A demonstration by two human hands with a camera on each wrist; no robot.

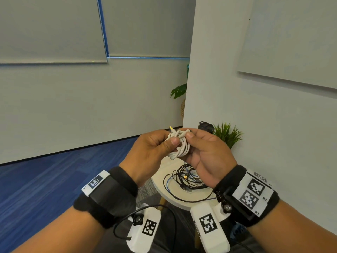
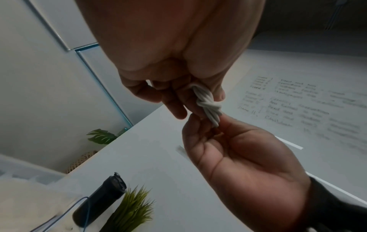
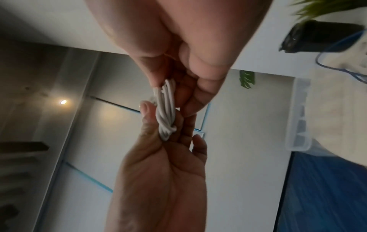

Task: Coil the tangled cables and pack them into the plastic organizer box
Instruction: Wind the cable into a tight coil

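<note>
A coiled white cable (image 1: 179,144) with wraps around its middle is held in the air between both hands, above the table. My left hand (image 1: 158,143) pinches its left side with the thumb on top. My right hand (image 1: 197,141) pinches its right side. A plug end (image 1: 170,128) sticks out at the top. The wrist views show the same white cable bundle (image 2: 208,105) (image 3: 165,111) clamped between the fingers of both hands. A tangle of black and blue cables (image 1: 186,178) lies on the round white table (image 1: 160,181) below. The clear plastic organizer box (image 3: 298,116) shows in the right wrist view.
A black bottle (image 2: 99,199) and a small green plant (image 1: 228,133) stand at the table's far side against a white wall. A larger leafy plant (image 1: 179,90) stands behind the wall corner. Blue carpet (image 1: 54,179) covers the floor to the left.
</note>
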